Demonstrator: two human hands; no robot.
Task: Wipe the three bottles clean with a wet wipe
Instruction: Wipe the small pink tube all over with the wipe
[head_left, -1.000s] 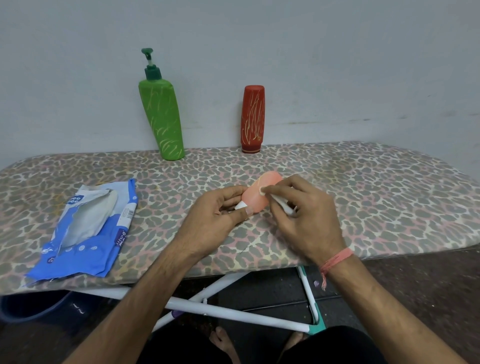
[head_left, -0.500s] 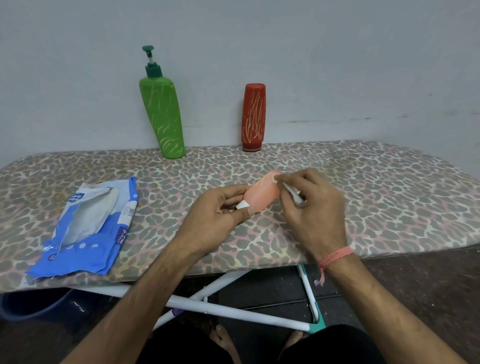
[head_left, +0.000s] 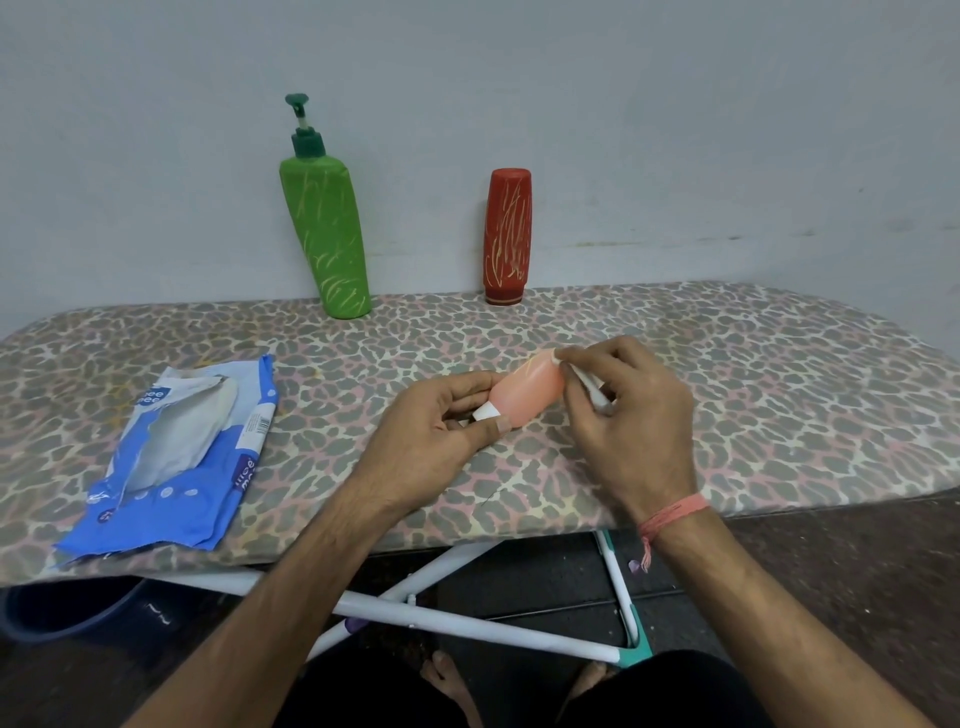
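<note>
Leopard-print desk (head_left: 727, 374) fills mid-frame. One blue wipe packet (head_left: 176, 457) lies at left. Three bottles: green pump bottle (head_left: 327, 234) and red bottle (head_left: 508, 234) upright at upper centre, pink bottle (head_left: 530, 389) at centre. My left hand (head_left: 431, 441) grips its cap end; my right hand (head_left: 628, 415) pinches one wet wipe (head_left: 589, 387) against it.
</note>
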